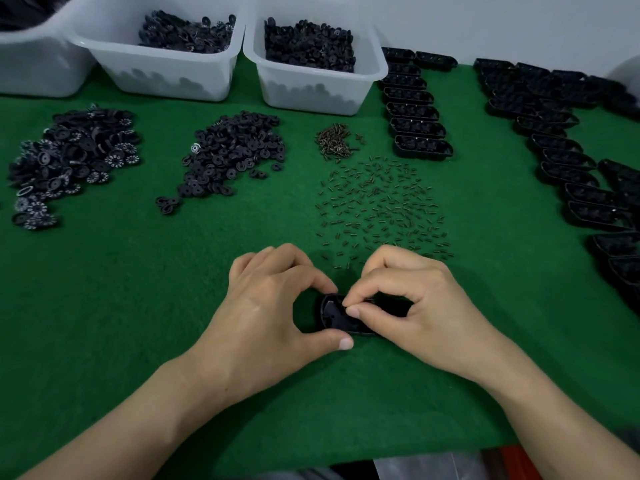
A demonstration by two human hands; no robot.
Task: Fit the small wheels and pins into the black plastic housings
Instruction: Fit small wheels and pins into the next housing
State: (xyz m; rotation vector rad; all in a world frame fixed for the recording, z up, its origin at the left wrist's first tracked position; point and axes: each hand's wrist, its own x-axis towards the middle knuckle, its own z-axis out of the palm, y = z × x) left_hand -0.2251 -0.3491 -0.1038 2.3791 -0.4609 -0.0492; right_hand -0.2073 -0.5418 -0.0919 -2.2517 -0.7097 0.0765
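A black plastic housing [332,315] lies on the green felt near the front edge, between my two hands. My left hand [273,306] holds its left end between curled forefinger and thumb. My right hand [408,299] is over the housing's middle, forefinger and thumb pinched together above its cavity; whatever they pinch is too small to make out. Loose small pins [381,209] are scattered just beyond my hands. Two heaps of small black wheels [235,154] [72,161] lie further left.
A small pile of brass screws [334,142] sits behind the pins. Two white bins of black wheels [156,69] [315,84] stand at the back. A column of housings [415,116] and a long row of housings [568,157] fill the right side.
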